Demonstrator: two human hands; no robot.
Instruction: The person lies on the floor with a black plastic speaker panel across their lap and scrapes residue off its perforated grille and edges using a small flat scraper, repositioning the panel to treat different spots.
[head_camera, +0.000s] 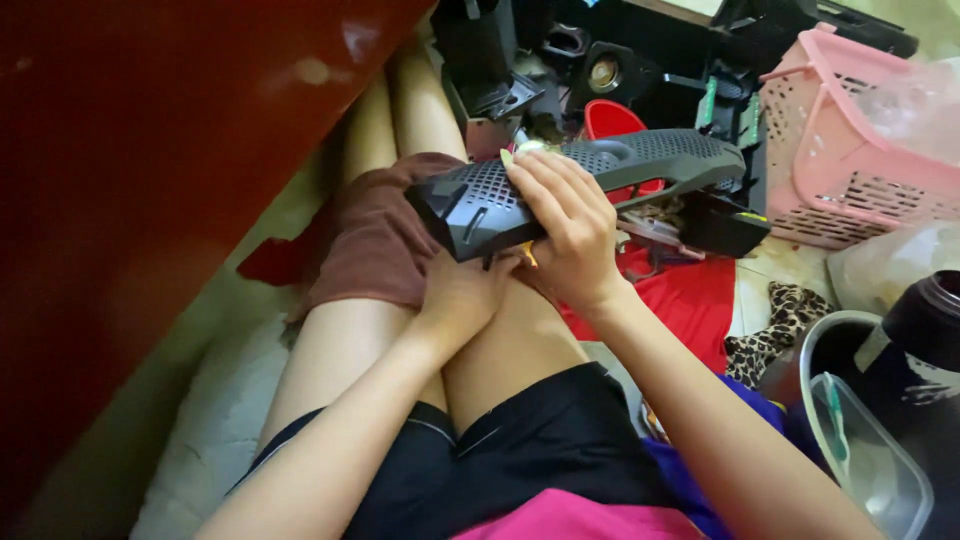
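Step in hand: cleaning the black vented plastic casing (590, 185); right hand (570, 225) closed over its top; left hand (462, 295) cups it underneath; next likely needs steady bracing on the lap.

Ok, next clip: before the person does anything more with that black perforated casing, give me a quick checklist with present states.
1. Casing supported: ok, it rests across the lap.
2. Right hand on it: ok, fingers lie over its top.
3. Left hand under it: ok, it props the near end from below.
4. Underside in view: not ok, hidden.
5. Small yellow thing by the right hand: cannot tell what it is.
6. Room to the right: not ok, pink basket and black parts crowd it.
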